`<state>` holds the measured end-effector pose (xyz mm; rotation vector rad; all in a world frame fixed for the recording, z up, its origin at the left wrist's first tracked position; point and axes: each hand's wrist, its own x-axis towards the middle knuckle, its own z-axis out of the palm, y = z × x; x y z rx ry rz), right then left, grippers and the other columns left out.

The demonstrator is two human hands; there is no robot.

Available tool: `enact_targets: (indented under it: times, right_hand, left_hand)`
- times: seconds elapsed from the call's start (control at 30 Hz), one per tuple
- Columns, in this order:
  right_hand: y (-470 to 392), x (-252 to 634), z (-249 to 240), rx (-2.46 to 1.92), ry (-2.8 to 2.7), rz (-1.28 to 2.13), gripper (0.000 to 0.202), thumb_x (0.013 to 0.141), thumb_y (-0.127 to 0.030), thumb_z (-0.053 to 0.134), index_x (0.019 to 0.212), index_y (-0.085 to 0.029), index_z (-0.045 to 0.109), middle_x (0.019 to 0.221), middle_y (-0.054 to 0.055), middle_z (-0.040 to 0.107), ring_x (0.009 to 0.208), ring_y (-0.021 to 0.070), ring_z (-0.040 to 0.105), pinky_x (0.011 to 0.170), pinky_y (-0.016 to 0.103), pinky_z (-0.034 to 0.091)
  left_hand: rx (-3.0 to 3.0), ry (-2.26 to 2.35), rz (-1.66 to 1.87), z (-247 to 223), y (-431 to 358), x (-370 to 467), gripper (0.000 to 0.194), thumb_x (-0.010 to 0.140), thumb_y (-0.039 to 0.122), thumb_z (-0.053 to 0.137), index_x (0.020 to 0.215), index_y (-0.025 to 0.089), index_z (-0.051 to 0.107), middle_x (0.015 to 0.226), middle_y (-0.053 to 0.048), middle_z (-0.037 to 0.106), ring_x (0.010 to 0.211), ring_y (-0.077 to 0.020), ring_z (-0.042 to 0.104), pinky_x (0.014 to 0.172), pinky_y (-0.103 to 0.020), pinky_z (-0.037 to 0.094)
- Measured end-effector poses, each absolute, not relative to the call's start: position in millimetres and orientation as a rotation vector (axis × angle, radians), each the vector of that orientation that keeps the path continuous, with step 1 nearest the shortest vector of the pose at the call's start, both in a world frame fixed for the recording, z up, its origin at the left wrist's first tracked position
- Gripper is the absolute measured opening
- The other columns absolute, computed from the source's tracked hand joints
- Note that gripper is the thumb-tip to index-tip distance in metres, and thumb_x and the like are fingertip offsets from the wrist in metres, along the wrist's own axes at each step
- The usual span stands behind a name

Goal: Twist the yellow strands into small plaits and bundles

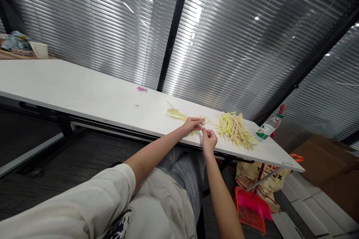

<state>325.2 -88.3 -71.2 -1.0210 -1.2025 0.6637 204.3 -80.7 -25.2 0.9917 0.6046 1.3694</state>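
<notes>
Both hands meet over the front edge of the white table. My left hand [193,124] pinches a thin pale yellow strand, its fingers pressed together. Close beside it, my right hand [209,139] is closed at the lower end of the same strand. Several loose yellow strands [176,115] lie on the table to the left of my left hand. A large heap of yellow and pinkish strands [235,129] spreads out to the right of my right hand.
A plastic bottle [267,127] stands right of the heap. Pink bits [141,89] lie near the table's back edge. A white cup [40,49] is at the far left. Blinds rise behind the table [92,89]. A red dustpan [252,209] and boxes [316,201] are below right.
</notes>
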Motion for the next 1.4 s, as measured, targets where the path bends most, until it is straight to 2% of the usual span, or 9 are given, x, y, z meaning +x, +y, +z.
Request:
enact_targets:
  times: [0.2,0.5,0.67,0.8,0.87,1.0,1.13,1.27,1.4]
  right_hand:
    - [-91,325,-70,-0.966,-1.217,0.718,0.038,0.069,-0.052,0.064,0.067,-0.015,0.058,0.051,-0.006,0.046,0.047,0.0071,0.034,0.047,0.021,0.028]
    - [-92,326,-67,-0.951,-1.196,0.769,0.04,0.067,-0.053,0.066,0.069,-0.013,0.06,0.056,-0.002,0.057,0.05,0.0088,0.044,0.05,0.021,0.035]
    - [-94,325,-65,-0.942,-1.197,0.805,0.039,0.067,-0.052,0.066,0.069,-0.013,0.061,0.053,-0.003,0.054,0.047,0.0078,0.041,0.048,0.021,0.033]
    - [-92,327,-63,-0.933,-1.215,0.864,0.042,0.067,-0.052,0.065,0.078,-0.013,0.064,0.055,-0.003,0.055,0.045,0.0068,0.037,0.044,0.021,0.031]
    - [-89,328,-64,-0.919,-1.225,0.877,0.044,0.067,-0.051,0.065,0.086,-0.012,0.065,0.065,0.0,0.061,0.05,0.008,0.043,0.047,0.021,0.035]
    - [-83,330,-67,-0.898,-1.184,0.902,0.048,0.067,-0.046,0.065,0.101,-0.012,0.065,0.093,0.007,0.066,0.075,0.0137,0.056,0.063,0.024,0.045]
    - [-81,331,-69,-0.899,-1.175,0.909,0.05,0.067,-0.044,0.066,0.107,-0.015,0.064,0.093,0.006,0.066,0.083,0.0146,0.059,0.072,0.026,0.047]
    - [-83,332,-67,-0.812,-1.221,0.972,0.047,0.071,-0.048,0.062,0.105,-0.015,0.064,0.087,0.006,0.065,0.084,0.0159,0.06,0.068,0.026,0.049]
    - [-83,333,-67,-0.765,-1.229,0.999,0.042,0.072,-0.051,0.06,0.089,-0.013,0.067,0.083,0.007,0.065,0.075,0.0144,0.059,0.062,0.025,0.049]
  left_hand:
    - [0.986,0.616,1.323,-29,-78,204,0.038,0.063,0.033,0.079,0.091,0.009,0.07,0.065,-0.003,0.064,0.053,-0.0073,0.058,0.057,-0.02,0.047]
    - [1.104,0.614,1.264,-36,-74,204,0.038,0.064,0.033,0.078,0.092,0.008,0.071,0.06,-0.004,0.063,0.052,-0.007,0.055,0.056,-0.02,0.044]
    - [1.073,0.622,1.288,-33,-76,204,0.031,0.062,0.03,0.079,0.081,0.007,0.07,0.06,-0.004,0.063,0.051,-0.0073,0.056,0.057,-0.021,0.045]
    - [0.969,0.601,1.33,-30,-75,204,0.022,0.066,0.025,0.076,0.075,0.007,0.067,0.056,-0.003,0.062,0.051,-0.0086,0.057,0.057,-0.021,0.046]
    - [0.897,0.572,1.377,-30,-73,203,0.018,0.069,0.022,0.073,0.075,0.008,0.066,0.056,-0.003,0.062,0.051,-0.0082,0.057,0.057,-0.021,0.046]
    - [0.744,0.53,1.471,-31,-65,201,0.012,0.073,0.019,0.068,0.076,0.008,0.063,0.058,-0.003,0.062,0.053,-0.008,0.059,0.058,-0.018,0.046]
    - [0.639,0.493,1.542,-35,-58,198,0.009,0.077,0.019,0.064,0.076,0.01,0.062,0.057,0.0,0.059,0.052,-0.0063,0.057,0.056,-0.017,0.046]
    - [0.583,0.49,1.6,-34,-56,197,0.011,0.076,0.021,0.066,0.076,0.011,0.061,0.055,0.002,0.056,0.049,-0.0045,0.054,0.054,-0.015,0.045]
    - [0.473,0.516,1.646,-30,-59,195,0.009,0.078,0.02,0.064,0.076,0.012,0.06,0.055,0.003,0.054,0.048,-0.0033,0.052,0.053,-0.014,0.044]
